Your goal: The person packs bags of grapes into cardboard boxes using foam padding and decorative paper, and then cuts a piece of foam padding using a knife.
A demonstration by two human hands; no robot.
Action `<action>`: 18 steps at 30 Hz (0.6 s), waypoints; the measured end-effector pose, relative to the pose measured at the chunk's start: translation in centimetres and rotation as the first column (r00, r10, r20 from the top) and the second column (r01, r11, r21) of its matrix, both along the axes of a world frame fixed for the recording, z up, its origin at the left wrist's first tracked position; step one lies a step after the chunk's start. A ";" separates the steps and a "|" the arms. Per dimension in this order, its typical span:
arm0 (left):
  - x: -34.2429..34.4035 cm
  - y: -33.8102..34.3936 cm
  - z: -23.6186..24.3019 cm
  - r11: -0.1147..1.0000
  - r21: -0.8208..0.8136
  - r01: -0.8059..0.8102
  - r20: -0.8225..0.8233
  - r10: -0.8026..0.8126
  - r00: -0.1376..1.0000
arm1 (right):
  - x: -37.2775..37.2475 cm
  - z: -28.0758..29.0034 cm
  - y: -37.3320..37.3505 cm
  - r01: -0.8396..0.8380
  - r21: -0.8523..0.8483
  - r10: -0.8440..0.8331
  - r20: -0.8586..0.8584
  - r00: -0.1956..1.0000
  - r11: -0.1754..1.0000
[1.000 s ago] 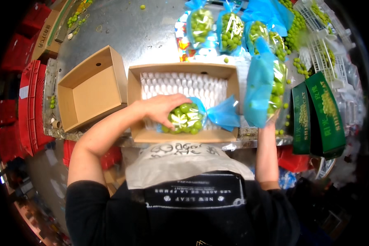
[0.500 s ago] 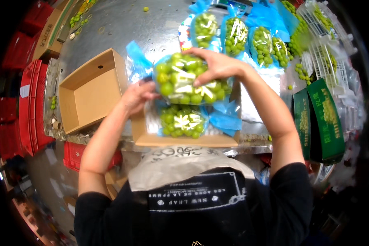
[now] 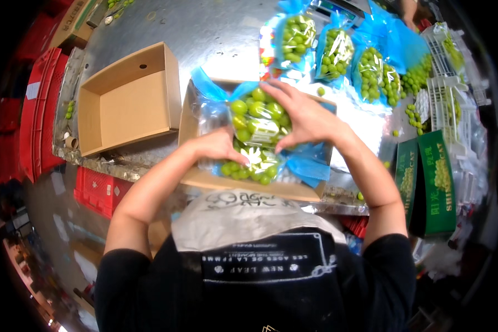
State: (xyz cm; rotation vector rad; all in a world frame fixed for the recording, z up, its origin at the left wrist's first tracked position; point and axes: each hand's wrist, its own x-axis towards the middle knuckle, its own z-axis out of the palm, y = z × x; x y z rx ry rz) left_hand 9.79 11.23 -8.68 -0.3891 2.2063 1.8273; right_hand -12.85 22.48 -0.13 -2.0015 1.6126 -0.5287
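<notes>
My left hand (image 3: 218, 145) and my right hand (image 3: 307, 119) grip a clear bag of green grapes (image 3: 263, 113) from either side. It lies in the far part of an open cardboard box (image 3: 249, 191) at the table's near edge. The left thumb presses the near side of the bag, while the right fingers curve over its far right side. A second bag of green grapes (image 3: 254, 171) lies in the box, nearer to me and partly covered by the first. Blue wrapping ends (image 3: 310, 171) stick out at the right.
Another open cardboard box (image 3: 130, 110) stands at the left. Several blue-topped grape bags (image 3: 335, 52) lie at the back right, by white plastic baskets (image 3: 442, 61). A green printed carton (image 3: 437, 182) is at the right, red crates (image 3: 41, 116) at the left. Another person's hand (image 3: 409, 14) shows top right.
The upper grape bag has come down into the box and turned. My left hand has moved right, onto its near side. The right hand has shifted to its right side.
</notes>
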 end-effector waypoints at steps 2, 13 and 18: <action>-0.1 -0.2 -0.1 0.999 0.039 0.020 -0.012 -0.020 1.000 | -0.6 -0.1 0.0 -0.024 -0.007 0.023 -0.028 0.999 1.000; 0.3 0.9 1.9 0.942 -0.323 0.090 0.015 -0.090 0.996 | -1.6 0.2 -0.8 -0.011 0.109 -0.003 0.128 0.992 0.994; 0.4 -0.1 1.9 0.985 -0.173 0.013 0.012 -0.011 1.000 | -2.2 0.3 -1.5 -0.020 0.112 0.003 0.152 0.988 0.993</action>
